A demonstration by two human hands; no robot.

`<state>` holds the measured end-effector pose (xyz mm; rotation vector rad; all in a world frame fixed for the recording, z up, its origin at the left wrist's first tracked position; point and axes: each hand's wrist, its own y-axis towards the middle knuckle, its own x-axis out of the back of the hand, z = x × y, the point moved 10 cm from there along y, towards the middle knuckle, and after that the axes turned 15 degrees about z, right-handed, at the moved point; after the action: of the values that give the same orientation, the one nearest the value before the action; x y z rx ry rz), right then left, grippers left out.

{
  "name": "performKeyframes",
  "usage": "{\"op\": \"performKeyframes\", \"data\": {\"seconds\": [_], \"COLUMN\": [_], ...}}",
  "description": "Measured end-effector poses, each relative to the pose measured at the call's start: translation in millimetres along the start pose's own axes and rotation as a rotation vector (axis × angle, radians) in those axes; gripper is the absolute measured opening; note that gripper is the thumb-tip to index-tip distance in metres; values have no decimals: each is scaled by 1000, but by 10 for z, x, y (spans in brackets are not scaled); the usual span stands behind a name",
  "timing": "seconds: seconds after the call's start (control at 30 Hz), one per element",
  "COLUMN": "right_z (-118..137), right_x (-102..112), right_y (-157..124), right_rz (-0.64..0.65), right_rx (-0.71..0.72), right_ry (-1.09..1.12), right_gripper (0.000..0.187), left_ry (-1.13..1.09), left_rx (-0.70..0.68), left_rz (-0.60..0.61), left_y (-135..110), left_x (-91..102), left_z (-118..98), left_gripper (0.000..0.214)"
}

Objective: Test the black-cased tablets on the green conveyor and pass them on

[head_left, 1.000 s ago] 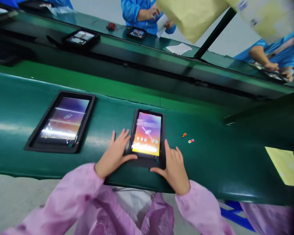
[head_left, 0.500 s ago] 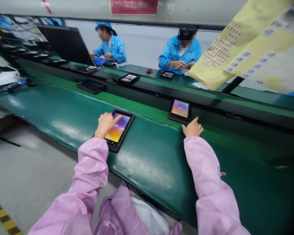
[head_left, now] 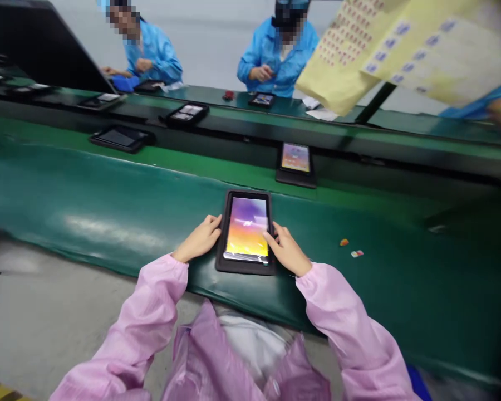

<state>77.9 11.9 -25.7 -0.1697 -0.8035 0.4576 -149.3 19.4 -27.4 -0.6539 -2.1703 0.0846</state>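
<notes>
A tablet [head_left: 247, 231] in a dark tray-like holder lies on the green bench mat in front of me, its lit screen purple, orange and yellow. My left hand [head_left: 201, 237] grips the holder's left edge with its fingers. On the opposite side, my right hand [head_left: 289, 249] has its thumb over the screen's right border and its fingers at the edge. Farther off, a second lit tablet [head_left: 295, 159] rests in a similar holder on the bright green strip. Two small colourful cards [head_left: 357, 254] are on the mat, right of my right hand.
A dark-screened tablet [head_left: 121, 137] sits on the green strip at left. Behind it, another device [head_left: 187, 113] lies on the raised ledge. A black monitor [head_left: 42, 42] stands far left. Yellow sheets [head_left: 346, 55] hang at upper right. Two people in blue work across the bench.
The near tablet now lies straighter and more central before me. My left hand has moved from over its screen to its left edge. My right hand has come from the far tablet to the near one.
</notes>
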Motion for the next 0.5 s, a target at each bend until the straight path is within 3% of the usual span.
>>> {"op": "performKeyframes", "data": {"seconds": [0.1, 0.2, 0.3, 0.4, 0.43, 0.5], "right_z": [-454, -715, -767, -760, -757, -753], "right_x": [217, 241, 258, 316, 323, 314], "right_y": [-494, -855, -1012, -1081, -1101, -1141], "right_rz": [-91, -87, -103, -136, -140, -150], "right_rx": [-161, -208, -196, -219, -227, -239], "right_ry": [110, 329, 360, 196, 148, 90], "right_gripper": [83, 87, 86, 76, 73, 70], "left_ry": [-64, -9, -29, -47, -2, 160], "left_rx": [-186, -302, -235, -113, -89, -105], "left_rz": [174, 251, 281, 379, 340, 143], "left_y": [141, 144, 34, -129, -144, -80], "left_x": [-417, -596, -626, -706, -667, -484], "left_z": [-599, -984, -1048, -1024, -1036, -1146], "left_gripper": [64, 79, 72, 55, 50, 48]}}
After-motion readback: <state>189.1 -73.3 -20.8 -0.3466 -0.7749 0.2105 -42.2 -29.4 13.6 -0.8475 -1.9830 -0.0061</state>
